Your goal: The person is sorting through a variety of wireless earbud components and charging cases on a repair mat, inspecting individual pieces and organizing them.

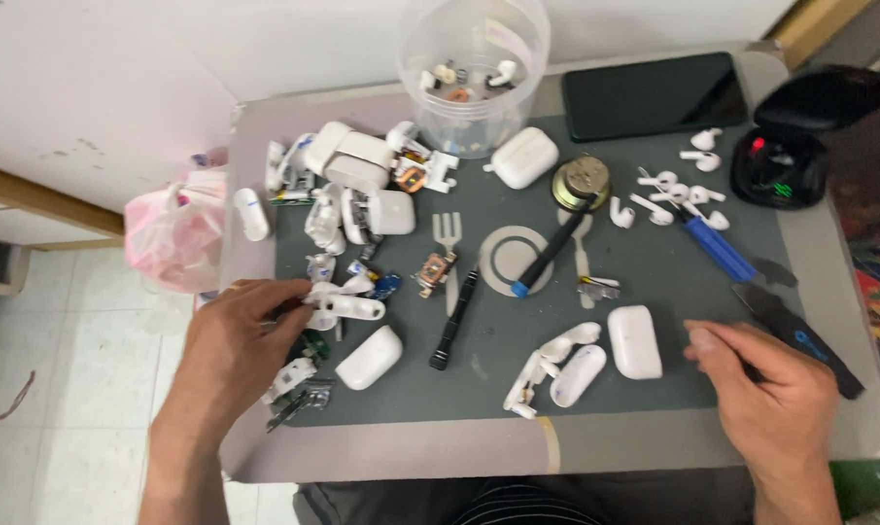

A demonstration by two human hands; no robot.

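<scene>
My left hand (234,342) rests at the left edge of the grey mat (654,262), its fingers pinching a white plastic earbud-case part (347,307). A white case shell (369,357) lies just right of it. My right hand (765,387) lies at the mat's right side, fingers curled over a thin dark tool (799,340). A closed white earbud case (634,341) sits just left of that hand's thumb. An opened white case (561,369) lies near the front middle.
A clear plastic tub (474,73) of parts stands at the back. A pile of white case shells (347,180), loose earbuds (678,190), a black screwdriver (456,319), a blue-handled tool (717,248), a dark phone (654,94), a black charging case (799,136) and a pink bag (172,233) surround the mat.
</scene>
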